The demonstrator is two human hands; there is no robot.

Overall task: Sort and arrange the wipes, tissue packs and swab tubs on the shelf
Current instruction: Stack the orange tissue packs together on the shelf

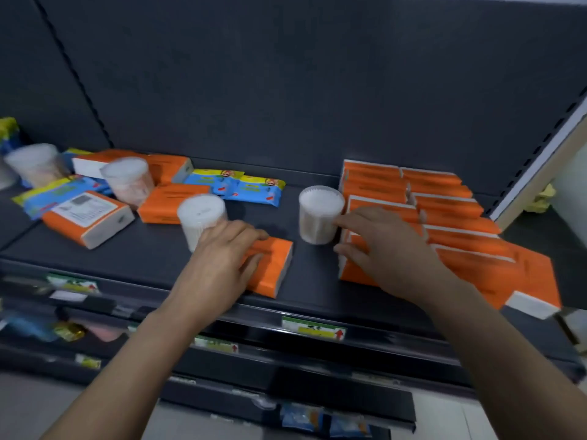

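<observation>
Nearest the lens, two bare forearms reach up from the bottom of the frame. The left hand (219, 258) lies on a loose orange tissue pack (274, 265), its fingers fairly straight and spread across the top. No pinch is visible. The right hand (390, 246) rests on the front left corner of the stacked block, fingers apart and relaxed, with the thumb against the block's left face.

The dark shelf (152, 249) spans the frame. The largest thing on it is the block of orange tissue packs (444, 211) at the right, laid in neat rows. More orange packs (90, 219) lie scattered at the centre left, with blue wipes packets (247, 187) behind them. Swab tubs are the smallest. One tub (320, 214) stands just left of the right hand's index finger, another tub (200, 217) sits just behind the left hand, and others are blurred at the upper left.

The loose pack lies left of the block across a strip of bare shelf, its white side face turned toward the block. The hand hides most of its length. The left hand is already on it, so a move rightward would likely join it to the block. The tub near the right fingers stands just behind that path.
</observation>
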